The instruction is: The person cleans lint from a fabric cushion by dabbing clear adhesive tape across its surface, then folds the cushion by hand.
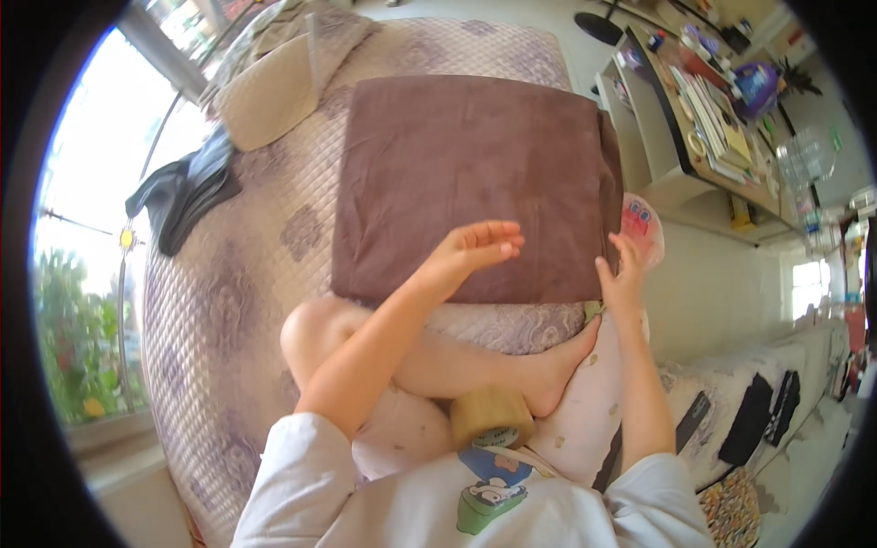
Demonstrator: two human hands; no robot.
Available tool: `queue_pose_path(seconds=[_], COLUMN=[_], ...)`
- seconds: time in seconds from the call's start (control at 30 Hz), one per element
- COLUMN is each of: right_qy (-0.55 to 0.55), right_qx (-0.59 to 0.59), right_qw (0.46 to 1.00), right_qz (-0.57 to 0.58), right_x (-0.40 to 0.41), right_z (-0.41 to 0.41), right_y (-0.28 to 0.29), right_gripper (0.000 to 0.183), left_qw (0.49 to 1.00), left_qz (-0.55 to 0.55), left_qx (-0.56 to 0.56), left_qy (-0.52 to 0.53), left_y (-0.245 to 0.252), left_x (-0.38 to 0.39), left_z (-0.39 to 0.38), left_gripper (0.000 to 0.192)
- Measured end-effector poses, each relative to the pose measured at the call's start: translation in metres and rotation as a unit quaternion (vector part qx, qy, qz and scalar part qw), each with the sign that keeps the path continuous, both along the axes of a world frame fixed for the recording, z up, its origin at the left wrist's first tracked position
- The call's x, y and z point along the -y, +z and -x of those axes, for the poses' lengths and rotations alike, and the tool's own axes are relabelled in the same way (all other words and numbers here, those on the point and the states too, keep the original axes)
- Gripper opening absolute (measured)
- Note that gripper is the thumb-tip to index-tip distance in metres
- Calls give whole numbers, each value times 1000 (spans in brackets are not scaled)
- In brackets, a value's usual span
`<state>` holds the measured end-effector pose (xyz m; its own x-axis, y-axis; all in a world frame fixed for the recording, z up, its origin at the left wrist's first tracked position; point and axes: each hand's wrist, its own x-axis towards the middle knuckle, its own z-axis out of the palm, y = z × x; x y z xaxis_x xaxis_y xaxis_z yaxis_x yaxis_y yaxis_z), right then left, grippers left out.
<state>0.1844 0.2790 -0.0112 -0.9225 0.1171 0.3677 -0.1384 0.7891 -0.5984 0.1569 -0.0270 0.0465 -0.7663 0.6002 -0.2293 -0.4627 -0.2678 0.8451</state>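
A flat brown cloth, roughly square, lies spread on the quilted bed cover in front of my crossed legs. Over its lower middle is my left hand, fingers slightly curled together and holding nothing visible; whether it touches the cloth is unclear. My right hand is by the cloth's lower right edge, its thumb and fingers apart. A wide roll of tan packing tape rests in my lap, against my shirt. Part of a green item shows beneath the cloth's near right corner.
Dark clothing and a beige quilted piece lie on the bed's window side. To the right stands a desk with papers and bottles. A pink cartoon-faced item is beyond my right hand; black cloths lie at lower right.
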Motion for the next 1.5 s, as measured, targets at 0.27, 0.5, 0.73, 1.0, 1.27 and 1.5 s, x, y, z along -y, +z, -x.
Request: queue_pose_path(seconds=[0.27, 0.5, 0.73, 1.0, 1.27, 1.5], right_qy=[54, 51, 38, 57, 123, 136], right_qx=[87, 100, 103, 85, 30, 66], right_qw=[990, 952, 966, 960, 960, 956], right_qz=[-96, -285, -235, -260, -251, -250], right_x=[26, 21, 24, 8, -12, -18], right_z=[-61, -57, -48, -43, -24, -38], right_y=[8, 10, -9, -10, 2, 24], right_gripper=[61, 70, 70, 71, 54, 49], left_qw=[856, 770, 769, 799, 824, 865], left_qz=[373, 608, 624, 594, 564, 496], left_qx=[-299, -181, -132, 58, 64, 21], left_qy=[197, 69, -50, -71, 3, 72], left_y=[41, 0, -24, -1, -8, -1], left_x=[135, 227, 221, 183, 191, 202], left_z=[7, -14, -6, 8, 16, 0], left_gripper=[44, 73, 81, 76, 72, 55])
